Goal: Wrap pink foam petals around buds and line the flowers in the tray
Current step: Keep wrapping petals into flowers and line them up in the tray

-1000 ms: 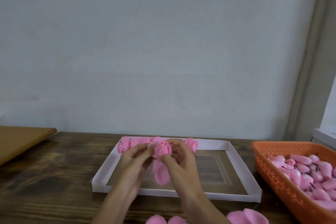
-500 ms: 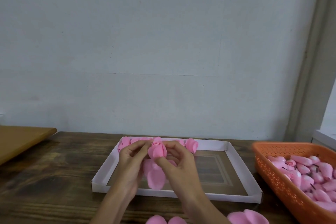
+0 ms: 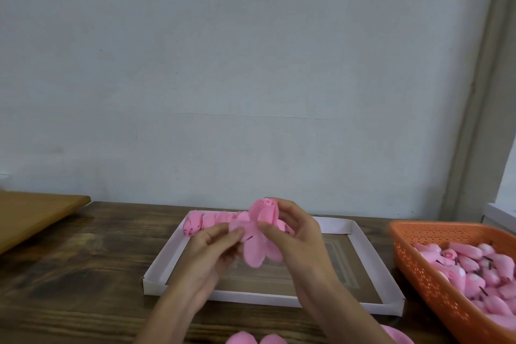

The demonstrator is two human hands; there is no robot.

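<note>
Petal wrapping, midway through one flower. Your right hand (image 3: 296, 234) pinches the bud (image 3: 265, 208) between thumb and fingertips at centre frame, above the white tray (image 3: 365, 243). Your left hand (image 3: 212, 243) pinches an edge of the petal piece (image 3: 255, 248), whose loose lobes hang below the bud. Lift each lobe up against the bud and let it overlap its neighbour, turning the bud a little in the right hand as you go. Foam of this kind probably springs back, so pinch the base firmly until the last lobe is seated. A row of finished flowers (image 3: 195, 222) lies along the tray's far edge, left of centre; its right end is hidden behind your hands.
</note>
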